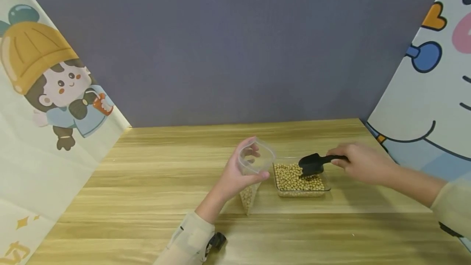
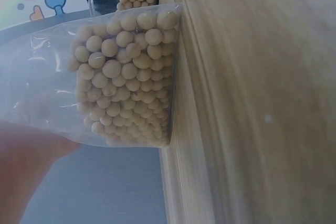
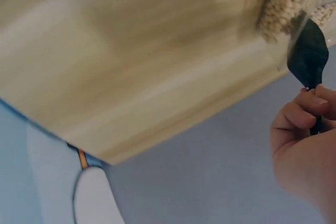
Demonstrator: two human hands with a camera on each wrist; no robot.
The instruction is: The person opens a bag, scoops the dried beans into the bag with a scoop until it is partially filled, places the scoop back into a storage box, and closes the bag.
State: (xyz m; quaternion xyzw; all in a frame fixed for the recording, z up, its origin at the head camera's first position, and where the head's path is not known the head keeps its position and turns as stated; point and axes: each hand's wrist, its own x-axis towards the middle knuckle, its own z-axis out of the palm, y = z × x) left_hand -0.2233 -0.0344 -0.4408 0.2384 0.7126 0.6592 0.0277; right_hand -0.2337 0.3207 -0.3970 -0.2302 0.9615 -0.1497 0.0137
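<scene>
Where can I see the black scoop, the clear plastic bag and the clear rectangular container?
Black scoop [image 1: 312, 165]: head view, on its blade.
Clear plastic bag [image 2: 50, 69]: left wrist view, on its unfilled wall.
Clear rectangular container [image 1: 302, 190]: head view, on its near rim.

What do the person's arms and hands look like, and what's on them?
The left sleeve and right sleeve are pale cream. A chunky black thing shows beside the left one, and a black strip by the right. The left hand and right hand wear no gloves.
</scene>
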